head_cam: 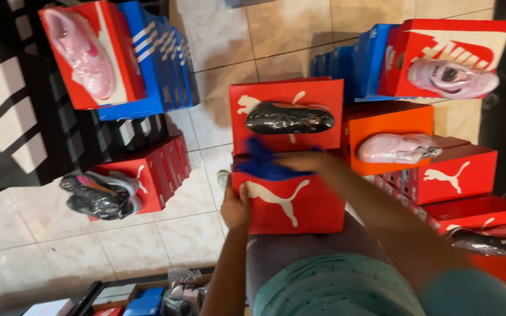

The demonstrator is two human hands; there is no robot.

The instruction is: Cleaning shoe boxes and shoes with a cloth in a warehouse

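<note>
A red shoe box (291,202) with a white leaping-cat mark rests on my lap. My left hand (235,208) grips its left edge. My right hand (303,161), blurred, holds a blue cloth (265,161) on the box's top edge. Just behind stands another red box (247,126) with a shiny black shoe (288,119) lying on it.
Stacks of red, blue and orange shoe boxes stand on the tiled floor (218,35). Pink shoes (83,52) (452,76) (396,148) top three stacks; wrapped dark shoes (101,193) (490,240) top two others. Black-and-white boxes (13,117) fill the left. More boxes lie at the bottom edge.
</note>
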